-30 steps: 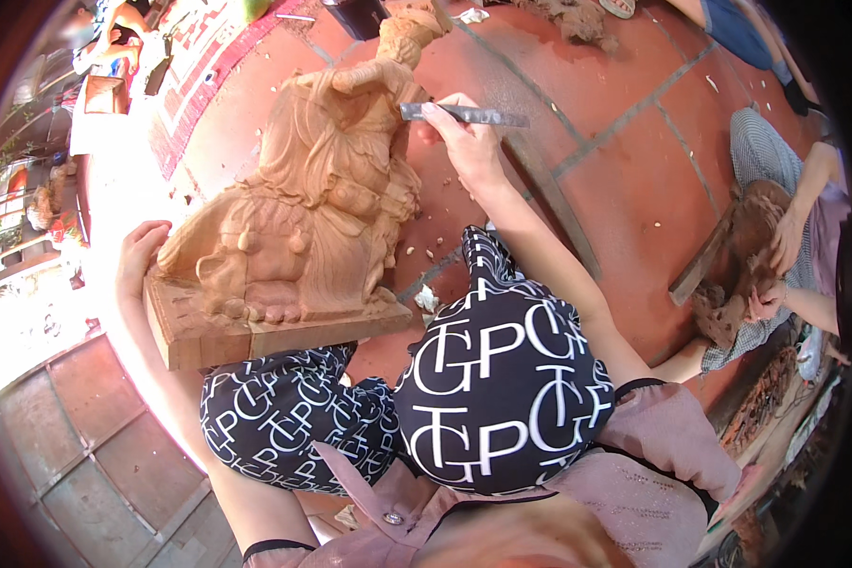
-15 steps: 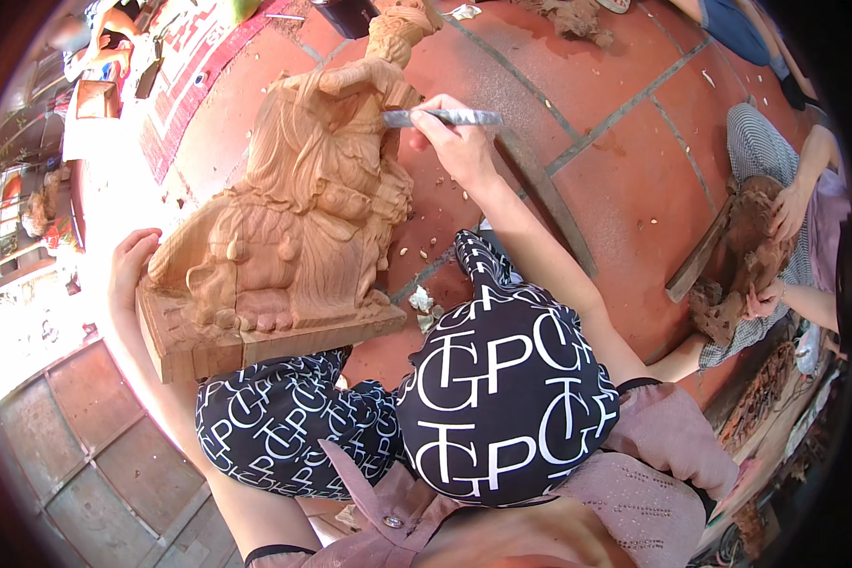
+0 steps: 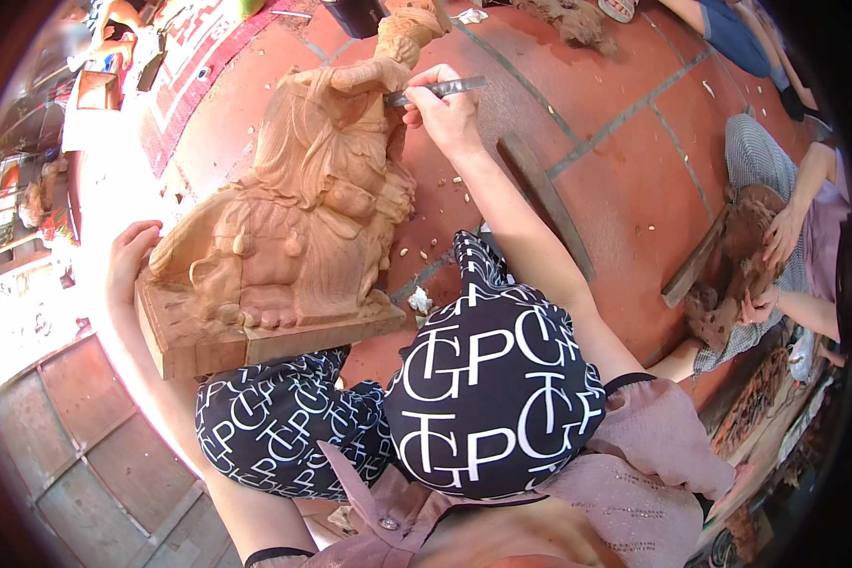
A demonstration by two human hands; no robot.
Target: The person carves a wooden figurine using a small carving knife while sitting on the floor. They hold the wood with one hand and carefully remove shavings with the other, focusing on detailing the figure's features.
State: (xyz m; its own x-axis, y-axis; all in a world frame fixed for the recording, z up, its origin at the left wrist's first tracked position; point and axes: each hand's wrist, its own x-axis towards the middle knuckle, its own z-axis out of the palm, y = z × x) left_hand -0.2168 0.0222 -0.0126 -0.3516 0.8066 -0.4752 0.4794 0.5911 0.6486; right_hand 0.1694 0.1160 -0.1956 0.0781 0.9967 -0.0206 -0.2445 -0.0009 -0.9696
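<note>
While the right hand (image 3: 448, 114) pinches a flat grey strip (image 3: 459, 86), the strip's 9-o'clock end is at the torso (image 3: 362, 118) of the carved statue (image 3: 298, 204). The statue lies toward 8 o'clock from this hand, its long axis running 7 to 1. Half curled, the left hand (image 3: 131, 257) is at the base's (image 3: 275, 346) 10-o'clock corner; its grip I cannot tell.

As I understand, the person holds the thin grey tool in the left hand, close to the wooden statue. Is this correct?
Only the side is wrong: the head view shows the thin grey tool in the right hand, close to the wooden statue.
</note>
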